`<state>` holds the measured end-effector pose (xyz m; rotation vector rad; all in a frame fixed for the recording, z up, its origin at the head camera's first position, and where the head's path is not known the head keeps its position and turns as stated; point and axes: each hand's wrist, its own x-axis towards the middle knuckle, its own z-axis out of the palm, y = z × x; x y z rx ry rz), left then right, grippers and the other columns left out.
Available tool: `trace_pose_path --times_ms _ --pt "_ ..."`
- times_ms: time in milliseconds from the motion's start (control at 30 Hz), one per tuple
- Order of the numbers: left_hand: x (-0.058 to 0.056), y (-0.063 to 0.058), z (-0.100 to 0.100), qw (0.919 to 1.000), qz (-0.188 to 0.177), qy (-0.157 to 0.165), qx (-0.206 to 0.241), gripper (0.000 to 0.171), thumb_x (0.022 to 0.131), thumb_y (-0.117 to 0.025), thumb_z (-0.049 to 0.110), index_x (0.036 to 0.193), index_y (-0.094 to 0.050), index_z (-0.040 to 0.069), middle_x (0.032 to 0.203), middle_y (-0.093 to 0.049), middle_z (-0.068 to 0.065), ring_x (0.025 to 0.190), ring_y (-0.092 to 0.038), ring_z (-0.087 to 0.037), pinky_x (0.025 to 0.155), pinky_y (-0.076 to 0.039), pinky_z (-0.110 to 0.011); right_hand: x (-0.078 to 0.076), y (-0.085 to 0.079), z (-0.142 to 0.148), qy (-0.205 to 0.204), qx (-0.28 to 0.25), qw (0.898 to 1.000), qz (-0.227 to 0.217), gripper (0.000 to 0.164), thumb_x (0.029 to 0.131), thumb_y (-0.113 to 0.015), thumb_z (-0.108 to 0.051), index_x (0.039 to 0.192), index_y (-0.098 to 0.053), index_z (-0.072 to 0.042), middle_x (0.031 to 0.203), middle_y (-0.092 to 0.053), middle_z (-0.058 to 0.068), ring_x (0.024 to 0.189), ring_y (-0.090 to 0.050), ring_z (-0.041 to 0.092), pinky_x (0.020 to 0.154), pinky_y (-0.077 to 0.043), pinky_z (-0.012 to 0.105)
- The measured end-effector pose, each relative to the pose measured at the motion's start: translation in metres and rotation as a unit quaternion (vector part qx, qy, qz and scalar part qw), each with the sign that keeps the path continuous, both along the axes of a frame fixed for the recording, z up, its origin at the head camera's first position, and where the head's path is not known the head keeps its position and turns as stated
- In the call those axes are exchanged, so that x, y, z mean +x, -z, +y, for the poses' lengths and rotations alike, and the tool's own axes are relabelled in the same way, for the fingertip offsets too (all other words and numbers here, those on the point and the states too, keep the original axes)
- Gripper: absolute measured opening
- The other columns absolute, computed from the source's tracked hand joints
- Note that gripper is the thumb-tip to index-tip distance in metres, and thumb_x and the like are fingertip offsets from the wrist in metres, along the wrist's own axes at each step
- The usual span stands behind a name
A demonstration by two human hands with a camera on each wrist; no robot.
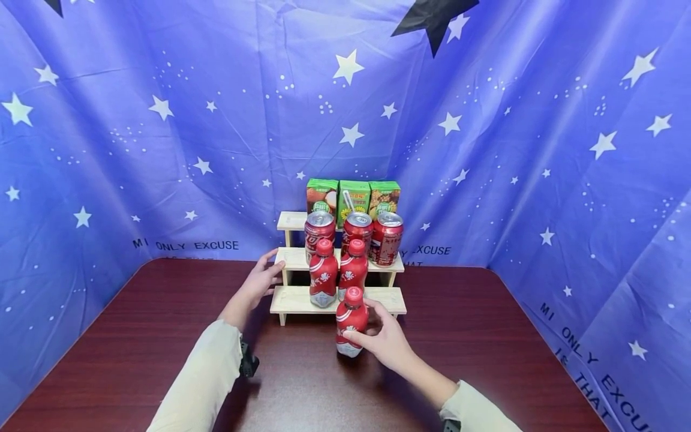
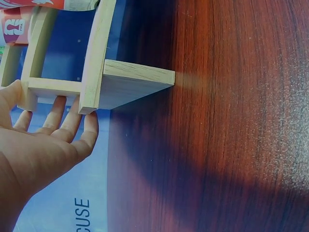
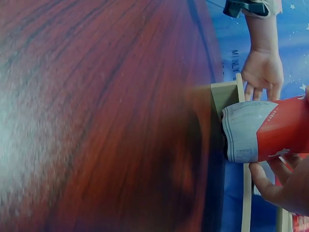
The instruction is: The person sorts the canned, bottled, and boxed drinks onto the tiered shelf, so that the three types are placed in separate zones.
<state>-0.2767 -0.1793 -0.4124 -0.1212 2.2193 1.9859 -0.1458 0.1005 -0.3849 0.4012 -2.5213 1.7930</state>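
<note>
My right hand [image 1: 390, 343] grips a small red drink bottle [image 1: 352, 327] with a white-silver base, thumb on the near side. It is held nearly upright, just in front of the bottom shelf of a three-step wooden rack [image 1: 291, 299]. In the right wrist view the bottle [image 3: 270, 130] hides part of the rack. My left hand [image 1: 259, 281] touches the rack's left end by the middle step. The left wrist view shows that hand [image 2: 48, 150] with loosely extended fingers against the wooden end. Two matching bottles, a left one [image 1: 323, 277] and a right one [image 1: 353, 273], stand on the bottom step.
Three red drink cans [image 1: 387, 243] stand on the middle step. Behind them, on the top step, are three green juice cartons [image 1: 353, 195], with a white straw in front of the middle one. A dark wooden table [image 1: 178, 336] carries the rack. Blue star-printed cloth [image 1: 243, 150] surrounds the table.
</note>
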Motion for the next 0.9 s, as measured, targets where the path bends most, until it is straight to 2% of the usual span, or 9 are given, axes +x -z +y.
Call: trace_pose_path --times_ms 167,367,433,567,667,733,900 --pt "0.005 -0.009 0.001 0.9999 -0.005 0.006 0.007 0.06 0.1 -0.042 0.028 0.151 -0.011 0.021 0.146 -0.032 -0.025 0.126 -0.042 -0.047 0.097 -0.037 -0.054 -0.004 0.0 0.011 0.016 -0.004 1.0 0.009 0.058 0.073 -0.077 -0.004 0.125 -0.051 -0.003 0.104 -0.065 0.014 0.083 -0.058 0.0 0.072 -0.051 0.025" --pt "0.016 -0.023 0.005 0.9999 -0.005 0.009 0.012 0.058 0.101 -0.04 0.025 0.151 -0.011 0.018 0.145 -0.032 -0.027 0.126 -0.041 -0.048 0.099 -0.036 -0.055 -0.02 0.015 0.029 0.044 -0.005 0.998 0.033 0.061 0.072 -0.079 -0.007 0.126 -0.052 -0.009 0.108 -0.065 0.012 0.086 -0.058 0.001 0.072 -0.051 0.025" --pt "0.018 -0.024 0.005 0.9999 -0.004 0.01 0.011 0.059 0.1 -0.041 0.025 0.151 -0.011 0.017 0.145 -0.031 -0.027 0.126 -0.041 -0.048 0.099 -0.036 -0.055 -0.024 0.018 0.035 0.054 -0.002 0.998 0.037 0.06 0.072 -0.08 -0.009 0.125 -0.052 -0.011 0.109 -0.065 0.011 0.087 -0.058 0.001 0.073 -0.051 0.024" --pt "0.021 -0.025 0.006 0.9999 -0.006 0.01 0.01 0.06 0.1 -0.043 0.025 0.151 -0.01 0.018 0.145 -0.031 -0.027 0.126 -0.041 -0.048 0.099 -0.036 -0.055 -0.028 0.016 0.043 0.063 -0.007 0.997 0.041 0.059 0.072 -0.079 -0.006 0.125 -0.051 -0.008 0.109 -0.065 0.015 0.085 -0.059 -0.001 0.074 -0.052 0.024" --pt "0.02 -0.025 0.006 0.9999 -0.009 0.008 0.01 0.06 0.1 -0.042 0.024 0.151 -0.011 0.018 0.146 -0.031 -0.027 0.127 -0.041 -0.048 0.099 -0.036 -0.055 -0.031 0.013 0.048 0.061 -0.019 0.997 0.047 0.061 0.073 -0.077 -0.002 0.127 -0.049 -0.003 0.11 -0.064 0.019 0.084 -0.06 -0.002 0.074 -0.053 0.026" --pt "0.015 -0.022 0.005 0.9999 -0.01 0.007 0.01 0.059 0.101 -0.041 0.025 0.151 -0.011 0.018 0.146 -0.03 -0.027 0.127 -0.041 -0.048 0.1 -0.035 -0.056 -0.034 0.011 0.052 0.065 -0.02 0.996 0.054 0.06 0.073 -0.077 -0.002 0.127 -0.049 -0.003 0.11 -0.064 0.02 0.083 -0.059 -0.001 0.073 -0.052 0.025" --pt "0.003 -0.008 0.001 0.9999 -0.011 0.003 0.007 0.06 0.1 -0.042 0.028 0.151 -0.01 0.021 0.147 -0.031 -0.025 0.127 -0.041 -0.047 0.099 -0.036 -0.055 -0.041 0.008 0.061 0.086 -0.006 0.994 0.073 0.061 0.073 -0.08 -0.011 0.127 -0.05 -0.009 0.109 -0.065 0.014 0.084 -0.059 0.002 0.074 -0.049 0.021"
